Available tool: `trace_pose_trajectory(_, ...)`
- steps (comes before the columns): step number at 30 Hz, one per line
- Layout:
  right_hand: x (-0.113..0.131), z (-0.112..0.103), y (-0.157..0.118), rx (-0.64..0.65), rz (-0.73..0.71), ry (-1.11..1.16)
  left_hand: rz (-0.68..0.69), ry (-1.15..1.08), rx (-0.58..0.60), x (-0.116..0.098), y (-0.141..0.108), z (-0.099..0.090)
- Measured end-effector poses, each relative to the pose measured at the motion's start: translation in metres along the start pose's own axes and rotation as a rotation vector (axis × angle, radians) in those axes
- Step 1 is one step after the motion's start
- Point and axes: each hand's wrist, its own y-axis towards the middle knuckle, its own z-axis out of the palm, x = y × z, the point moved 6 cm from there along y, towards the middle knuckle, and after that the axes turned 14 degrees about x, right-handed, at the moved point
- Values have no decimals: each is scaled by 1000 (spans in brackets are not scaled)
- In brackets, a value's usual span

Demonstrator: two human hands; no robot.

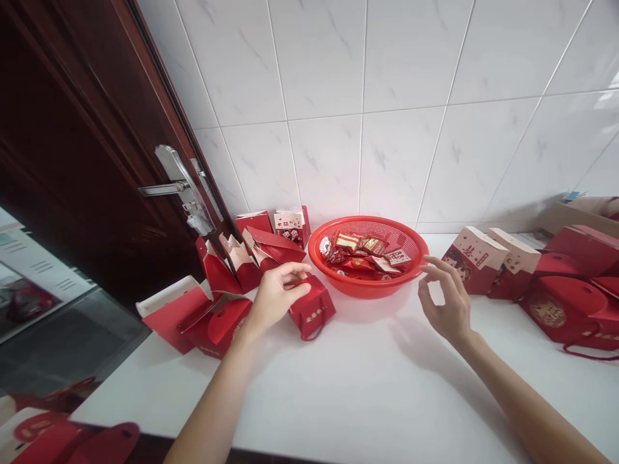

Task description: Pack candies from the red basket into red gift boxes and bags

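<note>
Here, in the head view, the left hand [278, 299] lies over the small red box [319, 306] just left of the frame's centre. Its thumb and fingers curl at the top of the box, covering the left part of it; whether they pinch the card or merely rest there I cannot tell. The gold writing on the front is too small to read, and a cord handle [313, 334] hangs below.

Right of centre, the right hand [447, 309] is loosely spread, a gap between thumb and forefinger, with nothing visible in it. Its fingertips are at the right rim of the red basket [370, 291]; contact is unclear. Inside, wrapped sweets [358, 263] overlap, so the lower ones are hidden.

Red boxes [193, 316] crowd the left, partly behind the forearm. More boxes [556, 309] at the right edge are cut off, as is the door [97, 129] at upper left.
</note>
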Motion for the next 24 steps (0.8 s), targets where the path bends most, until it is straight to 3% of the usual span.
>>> trace_pose_trajectory(3, 26, 6, 1, 64, -15, 126, 195, -42, 73, -22, -9, 27)
trace_pose_trajectory(7, 57, 17, -2, 190, -59, 312, 438, 82, 330, -48, -28, 70)
trace_pose_trajectory(11, 72, 25, -5, 300, -103, 447, 492, -30, 531, -52, -40, 96)
trace_pose_trajectory(13, 74, 27, -6, 345, -118, 489, 423, -159, 587, -47, -40, 102)
trace_pose_trajectory(16, 76, 29, -7, 389, -140, 514, 284, -232, 527, -36, -35, 99)
trace_pose_trajectory(19, 76, 31, -8, 414, -138, 534, 346, -85, 428, -39, -31, 89)
trace_pose_trajectory(21, 76, 33, -9, 419, -135, 547, 408, 53, 442, -43, -30, 86)
trace_pose_trajectory(24, 77, 35, -11, 412, -132, 554, 368, 214, 510, -40, -27, 87)
